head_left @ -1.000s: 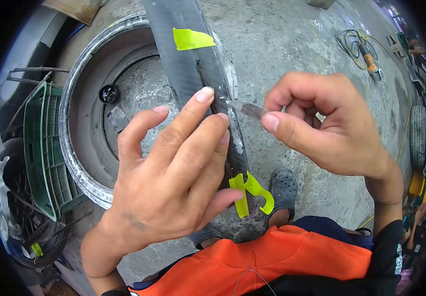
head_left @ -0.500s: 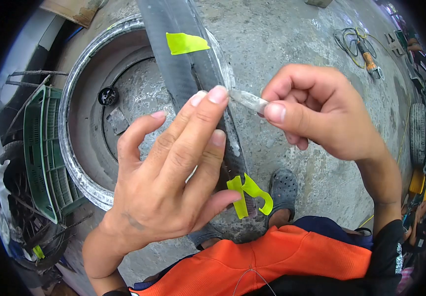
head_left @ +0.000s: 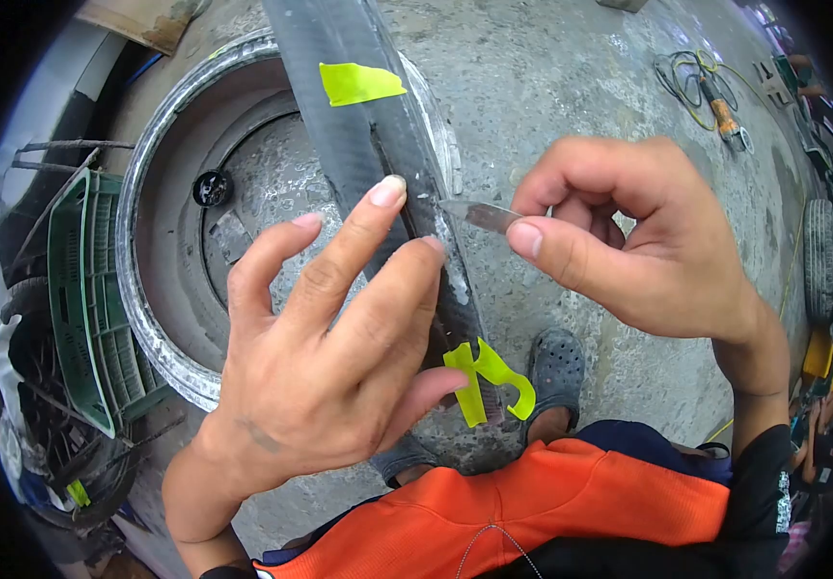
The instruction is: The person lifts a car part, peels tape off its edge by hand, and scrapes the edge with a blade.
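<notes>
A long dark carbon-fibre-look part (head_left: 325, 130) slants across the middle of the head view, with a narrow slit and whitish smears along its right edge. My left hand (head_left: 325, 357) lies over it with fingers apart, the fingertips on or just above the surface beside the slit. Between thumb and fingers my right hand (head_left: 638, 236) pinches a small pointed metal blade (head_left: 482, 215), its tip at the smeared right edge. A strip of neon yellow tape (head_left: 358, 85) sits on the upper part; more yellow tape (head_left: 469, 386) hangs at the lower end.
Under the part is a large grey ring-shaped tub or tyre (head_left: 132, 280), with a small black cup (head_left: 212, 188) inside. A green plastic crate (head_left: 79, 289) stands left. An orange power tool (head_left: 728, 125) with its cable lies upper right; a tyre (head_left: 819, 261) is farther right.
The blade and my right hand have shifted slightly down, and the blade has turned. My left index finger has drawn back and down, away from the blade, uncovering more of the slit.
</notes>
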Available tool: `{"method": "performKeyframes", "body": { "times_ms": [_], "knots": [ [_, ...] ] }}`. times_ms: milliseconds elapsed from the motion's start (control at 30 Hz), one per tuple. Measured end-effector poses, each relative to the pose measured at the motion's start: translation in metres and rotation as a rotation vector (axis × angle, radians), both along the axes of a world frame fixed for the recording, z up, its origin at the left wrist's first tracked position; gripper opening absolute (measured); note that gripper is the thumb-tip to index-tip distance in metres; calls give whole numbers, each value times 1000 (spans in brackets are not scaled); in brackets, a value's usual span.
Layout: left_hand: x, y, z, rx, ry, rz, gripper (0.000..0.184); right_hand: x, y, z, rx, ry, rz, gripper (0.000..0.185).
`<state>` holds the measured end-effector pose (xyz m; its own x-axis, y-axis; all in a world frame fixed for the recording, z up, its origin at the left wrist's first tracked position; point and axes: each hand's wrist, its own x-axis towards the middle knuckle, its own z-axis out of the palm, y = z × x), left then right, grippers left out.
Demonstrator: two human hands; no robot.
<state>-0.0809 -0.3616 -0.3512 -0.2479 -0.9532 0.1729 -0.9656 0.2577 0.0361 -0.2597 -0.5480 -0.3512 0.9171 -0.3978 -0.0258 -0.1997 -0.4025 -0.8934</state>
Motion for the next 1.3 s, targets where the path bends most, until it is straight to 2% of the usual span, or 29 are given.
{"method": "performKeyframes", "body": {
  "times_ms": [200, 600, 667, 700, 767, 900, 967, 1167, 1300],
  "knots": [
    [1, 1, -3, -4, 53, 18, 66, 4, 0, 5, 49, 51, -1, 13],
    [0, 0, -9, -12, 148, 8, 72, 14, 4, 20, -92, 122, -25, 14],
    [-1, 0, -10, -20, 162, 6, 73, 15, -1, 21, 81, 160, -3, 15],
    [0, 0, -11, -28, 176, 6, 73, 15, -4, 18, 80, 160, 0, 15],
    [0, 0, -11, -32, 176, 9, 74, 16, -10, 10, 318, 178, 17, 14],
    [-3, -1, -10, -24, 161, 14, 74, 13, -6, 3, 421, 171, -28, 15],
    [-3, 0, -10, -15, 133, 10, 74, 11, -5, -8, 578, 144, -49, 16],
    [4, 1, -14, -41, 139, -5, 74, -3, -4, -8, 400, -32, 5, 12],
    [2, 1, -12, -53, 159, 13, 72, -4, -1, -10, 305, -26, -34, 12]
  ]
}}
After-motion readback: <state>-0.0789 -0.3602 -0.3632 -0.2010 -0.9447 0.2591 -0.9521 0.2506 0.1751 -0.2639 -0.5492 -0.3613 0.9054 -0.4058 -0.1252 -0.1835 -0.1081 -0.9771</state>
